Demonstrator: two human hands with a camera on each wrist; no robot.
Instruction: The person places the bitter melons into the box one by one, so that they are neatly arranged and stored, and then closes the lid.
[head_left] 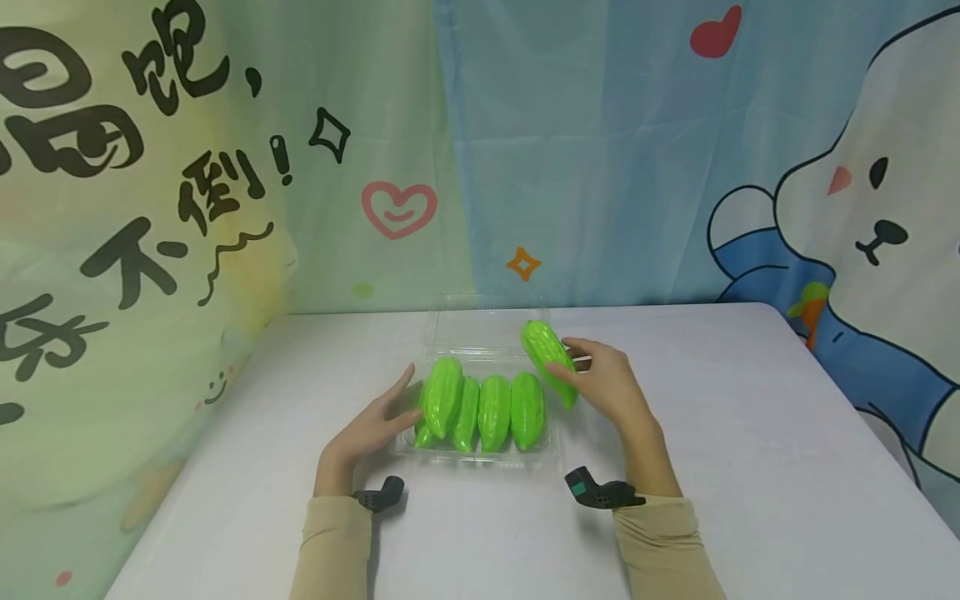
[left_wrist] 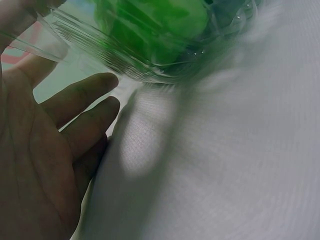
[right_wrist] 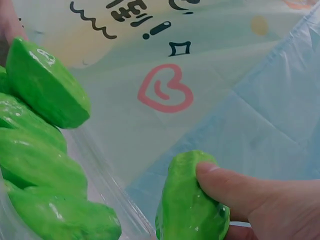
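A clear plastic clamshell box (head_left: 480, 457) lies on the table with its lid (head_left: 487, 329) folded back. Several glossy green ridged fruits, shaped like bitter melons, fill it side by side. One fruit (head_left: 444, 398) sits on top of the others at the left end. My right hand (head_left: 607, 379) holds another such fruit (head_left: 546, 350) tilted above the box's back right corner, thumb (right_wrist: 215, 177) on one side and fingers behind. My left hand (head_left: 375, 425) spreads at the box's left side, thumb by the leftmost fruit. The left wrist view shows straight fingers (left_wrist: 87, 95) beside the box wall.
A white cloth covers the table (head_left: 750, 467). Behind it hangs a printed curtain (head_left: 600, 167), which also runs along the left side. Each wrist wears a dark camera band, one on the left (head_left: 381, 494) and one on the right (head_left: 600, 492).
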